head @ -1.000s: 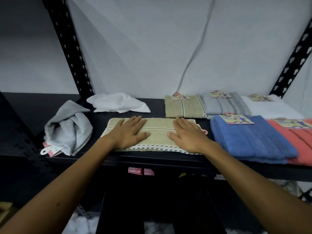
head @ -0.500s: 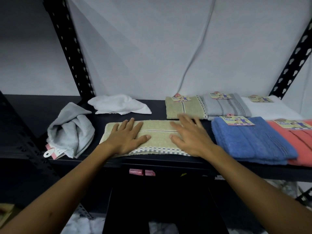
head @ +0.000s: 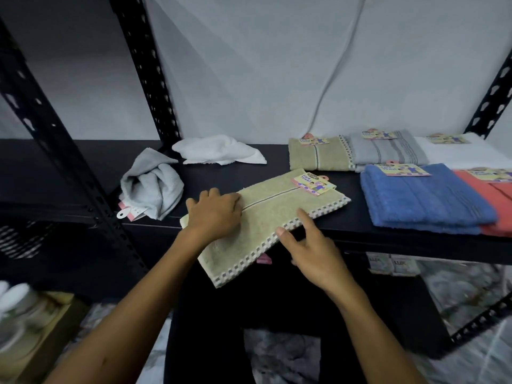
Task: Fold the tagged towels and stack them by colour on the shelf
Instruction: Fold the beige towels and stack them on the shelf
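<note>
Beige towel [head: 279,214] folded, tagged, lying askew, near corner overhanging shelf [head: 360,225] edge. Folded beige [head: 318,157], grey [head: 388,152], white [head: 454,152], blue [head: 421,198], coral [head: 496,200] towels at right. Crumpled grey [head: 152,187], white [head: 219,149] at left.

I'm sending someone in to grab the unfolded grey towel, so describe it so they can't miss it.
Look at the black shelf and go to its left end, beside the slanted black upright. The grey towel lies there in a crumpled heap with a pink and white tag hanging at its front. Unlike the white towel behind it, it is grey; unlike the grey one on the right, it is unfolded.
</note>
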### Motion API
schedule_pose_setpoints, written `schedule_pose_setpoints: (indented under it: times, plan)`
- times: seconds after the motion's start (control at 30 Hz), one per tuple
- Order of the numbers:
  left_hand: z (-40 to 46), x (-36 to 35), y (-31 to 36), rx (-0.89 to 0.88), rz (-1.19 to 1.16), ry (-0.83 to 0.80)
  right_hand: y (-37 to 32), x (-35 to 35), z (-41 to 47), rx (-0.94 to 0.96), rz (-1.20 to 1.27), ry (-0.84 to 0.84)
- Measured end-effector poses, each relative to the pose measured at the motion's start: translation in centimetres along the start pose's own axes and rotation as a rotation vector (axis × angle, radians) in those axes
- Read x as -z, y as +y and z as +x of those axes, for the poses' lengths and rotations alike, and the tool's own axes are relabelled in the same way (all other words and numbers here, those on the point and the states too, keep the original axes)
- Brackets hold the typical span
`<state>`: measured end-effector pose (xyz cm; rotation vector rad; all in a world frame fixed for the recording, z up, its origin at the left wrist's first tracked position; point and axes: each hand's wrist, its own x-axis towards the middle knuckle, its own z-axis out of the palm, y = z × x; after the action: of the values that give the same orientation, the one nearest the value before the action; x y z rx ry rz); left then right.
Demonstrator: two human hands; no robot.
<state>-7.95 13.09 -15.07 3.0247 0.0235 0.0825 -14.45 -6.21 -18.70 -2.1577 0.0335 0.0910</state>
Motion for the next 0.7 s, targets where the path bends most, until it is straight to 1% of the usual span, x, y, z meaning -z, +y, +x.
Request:
schedule_pose_setpoints:
  times: [0.03, 0.07, 0.1, 0.17, 0.2, 0.27, 0.33, 0.37, 0.43, 0.47, 0.53, 0.63, 0.7]
  plan:
    - [-0.4, -0.2, 0.0, 0.007, -0.053, 0.028, 0.3, -0.9, -0.1, 0.002, 0.247, -0.040]
    - [-0.9, -0.5, 0.0, 0.012, -0.113, 0.058, 0.7, -1.8, -0.3, 0.013, 0.455, -0.046]
    - [-1.4, -0.8, -0.1, 0.014, -0.191, 0.098, 1.0, -2.6, -0.4, 0.043, 0.598, -0.006]
    - [-2.6, -1.7, -0.2, 0.019, -0.395, 0.182, 1.9, -3.4, -0.1, 0.105, 0.719, 0.127]
    - [-3.4, -2.2, -0.1, 0.023, -0.516, 0.205, 2.3, -3.5, 0.0, 0.136, 0.734, 0.186]
    - [-4.7, -3.3, 0.1, 0.027, -0.795, 0.200, 3.3, -3.2, 0.2, 0.198, 0.760, 0.259]
    - [-5.8, -4.5, 0.6, 0.002, -1.092, 0.121, 4.3, -2.6, 0.2, 0.258, 0.727, 0.298]
    - [-6.2, -5.2, 0.8, -0.047, -1.189, 0.076, 4.8, -2.3, 0.2, 0.281, 0.697, 0.307]
    - [-6.6, -6.6, 1.3, -0.154, -1.287, 0.019, 5.9, -1.8, 0.3, 0.301, 0.665, 0.325]
    - [-6.6, -7.1, 1.6, -0.176, -1.322, 0.002, 6.4, -1.5, 0.3, 0.306, 0.643, 0.340]
    - [-6.4, -7.7, 2.1, -0.177, -1.370, 0.000, 7.2, -0.8, 0.3, 0.325, 0.599, 0.364]
    - [-6.1, -8.1, 2.6, -0.161, -1.411, 0.041, 7.9, 0.3, 0.3, 0.338, 0.566, 0.357]
    - [-5.8, -8.2, 2.8, -0.161, -1.430, 0.039, 8.0, 0.9, 0.3, 0.348, 0.563, 0.353]
